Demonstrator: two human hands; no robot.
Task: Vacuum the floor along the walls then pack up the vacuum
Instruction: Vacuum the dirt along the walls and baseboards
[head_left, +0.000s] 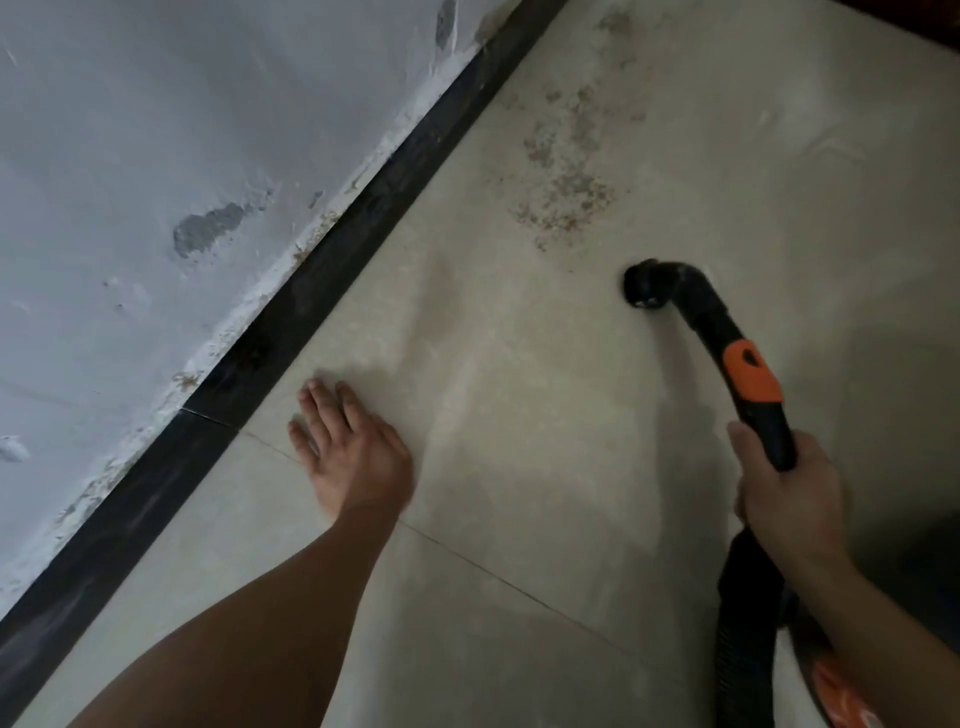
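- Right hand (789, 493), lower right, grips the black vacuum wand (727, 338)
- Left hand (353, 452), lower centre, rests flat with straight fingers on the tiled floor (519, 441) near the black skirting (311, 291)

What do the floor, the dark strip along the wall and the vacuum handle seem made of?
Floor: likely matte beige tile, given thin joint lines. Dark strip: probably glossy black tile skirting; a joint shows. Vacuum handle: smooth black and orange moulded plastic, seemingly.

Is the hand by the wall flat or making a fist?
Flat: the left hand has straight, spread fingers, none curled.
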